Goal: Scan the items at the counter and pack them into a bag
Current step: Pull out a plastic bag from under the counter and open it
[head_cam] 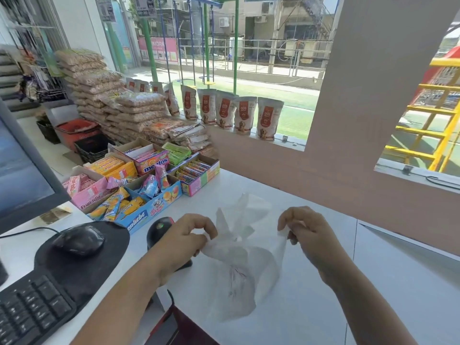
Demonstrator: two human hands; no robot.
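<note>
So the bag (239, 260) sits on the white counter (323, 282) dead centre between both hands, and each one has a piece of it. Left hand (185, 235) is pinched shut on the bag's left edge, right hand (305, 230) is pinched on the right edge, fingers curled. Mouth runs left-to-right between them, handles flopping away toward the window. Something dark shows through the plastic but I can't tell what. The scanner (159, 229) is just behind the left hand, so that hand's nearer. Looks like opening or tying the mouth is next, my guess.
</note>
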